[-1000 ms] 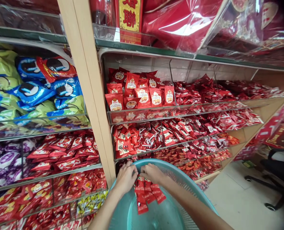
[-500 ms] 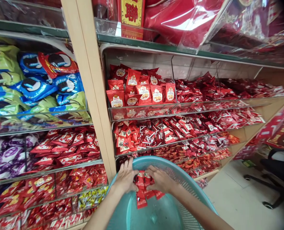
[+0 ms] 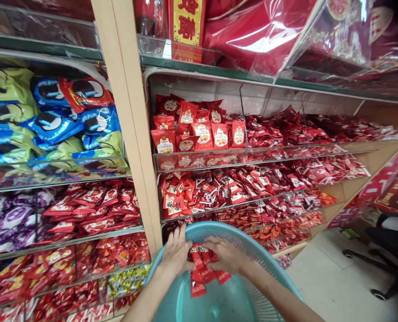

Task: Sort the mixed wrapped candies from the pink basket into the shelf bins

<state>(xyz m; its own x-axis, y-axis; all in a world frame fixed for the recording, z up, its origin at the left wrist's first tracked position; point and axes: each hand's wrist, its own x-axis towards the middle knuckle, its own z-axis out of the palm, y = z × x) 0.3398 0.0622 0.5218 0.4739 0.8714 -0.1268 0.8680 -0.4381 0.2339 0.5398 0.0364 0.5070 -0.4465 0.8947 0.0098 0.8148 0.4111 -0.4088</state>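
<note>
Below the shelves is a teal plastic basket (image 3: 215,227) with mesh sides. Several small red packets (image 3: 200,268) with dark lettering lie in or over it, between my hands. My left hand (image 3: 177,252) is at the basket's far left rim, its fingers apart and its thumb side against the packets. From the right, my right hand (image 3: 224,255) curls its fingers round the packets' other side. The undersides of the packets and some fingertips are hidden.
Shelves ahead hold red snack packets (image 3: 202,134), with blue and green packs (image 3: 54,125) at left. A wooden upright (image 3: 125,112) divides them. A wheeled chair base (image 3: 373,264) stands on the floor at right.
The shelves sit slightly lower in view. The packets between my hands have shifted slightly down, and my right hand's fingers have moved a little on them.
</note>
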